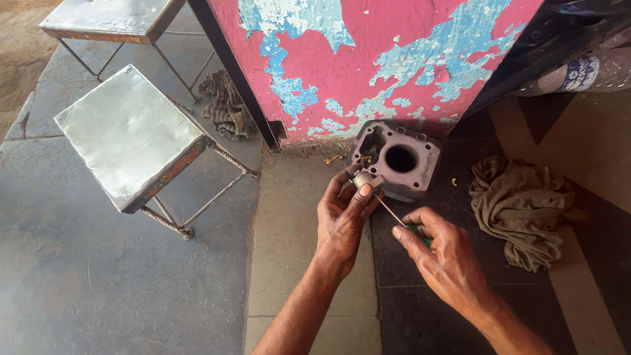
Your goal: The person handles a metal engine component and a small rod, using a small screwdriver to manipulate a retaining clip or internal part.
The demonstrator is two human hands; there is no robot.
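Engine cylinder block (397, 160) against peeling pink wall (368, 59), bare floor (98, 283) leftward beyond metal stool (128, 131), left hand (342, 220) pinching small metal part (365, 179), right hand (440, 253) gripping green-handled screwdriver (401, 220), tip at part.

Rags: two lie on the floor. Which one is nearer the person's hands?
The tan rag, right of the engine cylinder, beside the right hand. The darker rag lies farther off, behind the stool.

Metal part (367, 179): small, grey, cylindrical, sitting upright between fingertips.
Screwdriver (399, 218): thin shaft slanting up-left, tip touching the part, green handle showing.
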